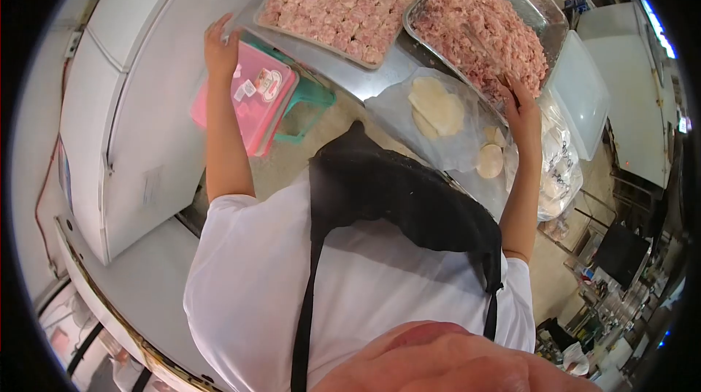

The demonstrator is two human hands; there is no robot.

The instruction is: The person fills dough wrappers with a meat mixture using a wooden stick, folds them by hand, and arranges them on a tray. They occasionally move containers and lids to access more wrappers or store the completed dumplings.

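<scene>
My left hand [221, 45] is raised at the table's left corner, above a pink-lidded box [252, 93], with its fingers apart and nothing visible in them. At the near corner of a metal tray of minced meat [482, 27], my right hand [522, 107] has its fingers closed on something I cannot make out. A thin, blurred shape runs from there into the meat. Left of that hand, pale round wrappers [437, 107] lie on a plastic sheet [391, 106], with another wrapper [490, 161] nearer me. A tray of small meat-filled pieces [343, 5] stands at the back.
A teal stool [310, 104] stands beside the pink-lidded box, below the metal table [350, 74]. To the right are a translucent lid [580, 96] and a plastic bag [558, 180]. A white cabinet [157, 100] rises on the left.
</scene>
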